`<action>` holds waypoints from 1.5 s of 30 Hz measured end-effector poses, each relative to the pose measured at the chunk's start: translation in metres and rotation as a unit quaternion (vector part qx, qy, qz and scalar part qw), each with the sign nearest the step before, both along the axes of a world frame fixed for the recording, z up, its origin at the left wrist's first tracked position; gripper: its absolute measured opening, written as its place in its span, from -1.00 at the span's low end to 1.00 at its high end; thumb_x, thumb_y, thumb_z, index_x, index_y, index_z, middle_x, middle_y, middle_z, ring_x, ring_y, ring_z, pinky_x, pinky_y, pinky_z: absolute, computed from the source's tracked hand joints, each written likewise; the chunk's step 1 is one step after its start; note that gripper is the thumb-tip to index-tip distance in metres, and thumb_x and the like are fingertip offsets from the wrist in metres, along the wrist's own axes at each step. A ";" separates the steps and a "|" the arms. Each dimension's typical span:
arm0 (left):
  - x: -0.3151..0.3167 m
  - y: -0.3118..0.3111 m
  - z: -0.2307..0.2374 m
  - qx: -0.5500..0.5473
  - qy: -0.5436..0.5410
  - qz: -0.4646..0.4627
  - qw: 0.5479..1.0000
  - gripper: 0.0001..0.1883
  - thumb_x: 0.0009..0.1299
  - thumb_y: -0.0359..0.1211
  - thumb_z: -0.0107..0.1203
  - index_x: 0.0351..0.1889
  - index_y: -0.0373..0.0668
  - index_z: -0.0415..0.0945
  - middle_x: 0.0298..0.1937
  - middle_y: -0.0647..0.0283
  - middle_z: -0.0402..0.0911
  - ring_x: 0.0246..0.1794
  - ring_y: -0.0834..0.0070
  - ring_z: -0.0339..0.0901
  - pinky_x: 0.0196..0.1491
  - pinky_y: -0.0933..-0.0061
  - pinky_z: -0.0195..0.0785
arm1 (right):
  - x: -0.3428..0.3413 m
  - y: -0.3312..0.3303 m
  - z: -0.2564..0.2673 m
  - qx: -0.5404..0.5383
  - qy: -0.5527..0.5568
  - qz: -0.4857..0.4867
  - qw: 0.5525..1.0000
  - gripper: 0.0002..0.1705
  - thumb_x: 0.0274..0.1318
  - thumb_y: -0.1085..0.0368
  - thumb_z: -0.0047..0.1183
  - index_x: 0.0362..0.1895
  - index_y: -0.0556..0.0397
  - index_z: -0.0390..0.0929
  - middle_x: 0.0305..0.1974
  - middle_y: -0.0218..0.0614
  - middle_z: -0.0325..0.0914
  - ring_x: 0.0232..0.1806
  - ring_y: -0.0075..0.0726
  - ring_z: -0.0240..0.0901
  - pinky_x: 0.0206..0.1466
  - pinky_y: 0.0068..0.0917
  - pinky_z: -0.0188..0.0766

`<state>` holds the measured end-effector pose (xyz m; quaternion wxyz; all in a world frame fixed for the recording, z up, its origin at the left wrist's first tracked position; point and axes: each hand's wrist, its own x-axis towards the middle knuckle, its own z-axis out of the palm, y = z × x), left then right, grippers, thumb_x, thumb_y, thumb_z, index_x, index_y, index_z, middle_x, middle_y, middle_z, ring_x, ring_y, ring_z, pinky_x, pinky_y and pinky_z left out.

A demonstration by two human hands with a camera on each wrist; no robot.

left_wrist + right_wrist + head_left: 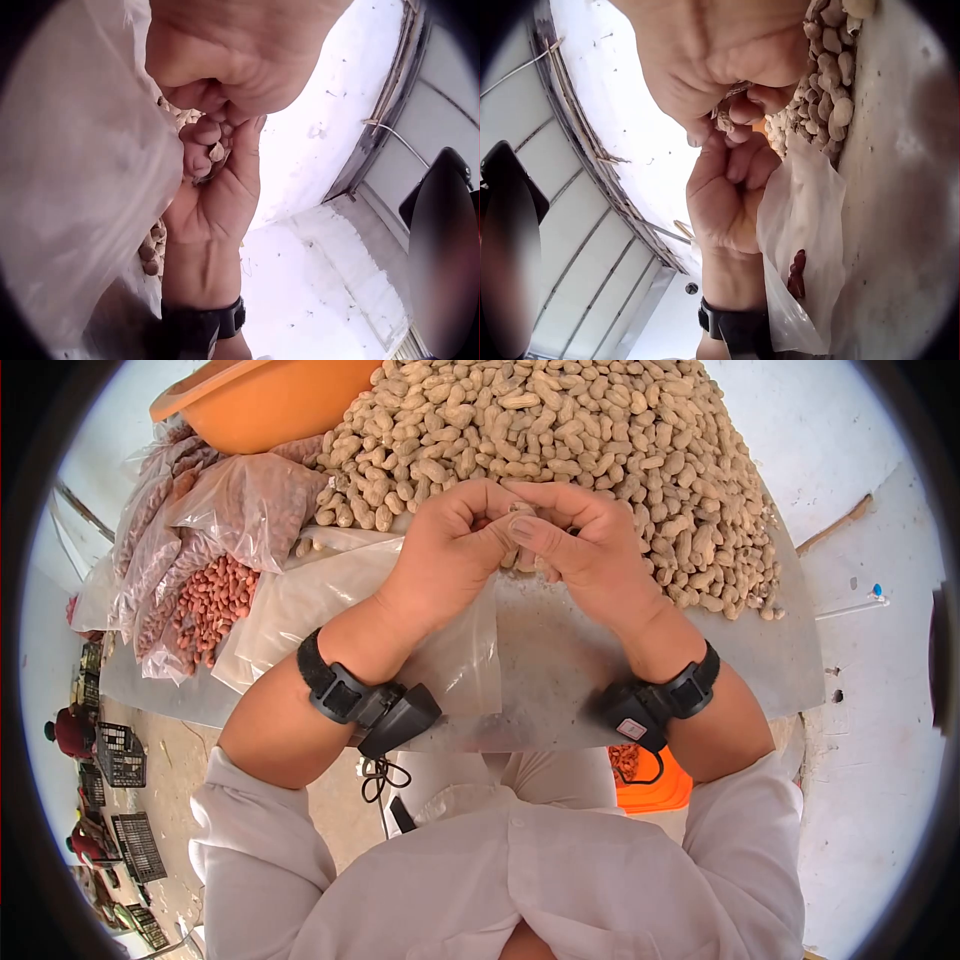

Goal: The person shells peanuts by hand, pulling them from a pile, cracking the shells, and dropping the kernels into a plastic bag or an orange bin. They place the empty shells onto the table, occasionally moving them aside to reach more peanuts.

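Both hands meet fingertip to fingertip at the front of the peanut heap (560, 435). The left hand (445, 555) has its thumb and curled fingers pinched at a peanut, mostly covered by the fingertips. The right hand (605, 555) grips from the other side, its thumb tip against the left thumb. In the right wrist view a piece of peanut shell (724, 121) shows between the right hand's thumb and curled fingers. The left wrist view also shows a pale shell piece (217, 152) within the right hand's fingers.
Clear plastic bags hold red shelled peanuts (215, 605) at the left, below an orange basin (270, 405). A flat plastic bag (340, 595) lies on the metal table (555, 700). An orange container (655, 795) stands below the table; black crates (120, 755) and people are farther left.
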<state>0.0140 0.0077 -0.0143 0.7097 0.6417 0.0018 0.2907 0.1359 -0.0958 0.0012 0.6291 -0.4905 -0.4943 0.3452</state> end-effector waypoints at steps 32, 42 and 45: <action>0.002 0.005 0.005 -0.400 0.060 -0.097 0.910 -0.75 0.43 -0.24 -0.15 -0.23 -0.26 0.36 -0.47 0.38 0.28 -0.62 0.70 0.12 -0.58 0.76 0.07 | 0.010 0.004 -0.005 0.118 -0.213 -0.086 0.966 -0.77 -0.12 0.48 0.15 -0.27 0.10 0.53 -0.35 -0.39 0.50 -0.39 -0.58 0.40 -0.34 -0.64 0.37; 0.000 0.006 0.005 -0.362 0.133 -0.155 0.910 -0.69 0.43 -0.13 -0.18 -0.36 -0.17 0.35 -0.49 0.40 0.31 -0.64 0.71 0.12 -0.64 0.78 -0.01 | 0.007 0.004 -0.005 0.143 -0.243 -0.065 0.957 -0.78 -0.10 0.49 0.10 -0.26 0.12 0.55 -0.32 -0.30 0.52 -0.43 -0.48 0.49 -0.36 -0.62 0.43; 0.000 0.005 0.006 -0.358 0.148 -0.138 0.911 -0.67 0.43 -0.11 -0.18 -0.40 -0.17 0.34 -0.50 0.35 0.34 -0.66 0.70 0.11 -0.66 0.77 -0.02 | 0.003 0.001 -0.002 0.117 -0.215 -0.062 0.968 -0.80 -0.04 0.49 0.07 -0.24 0.15 0.53 -0.36 -0.30 0.53 -0.50 -0.52 0.48 -0.40 -0.64 0.42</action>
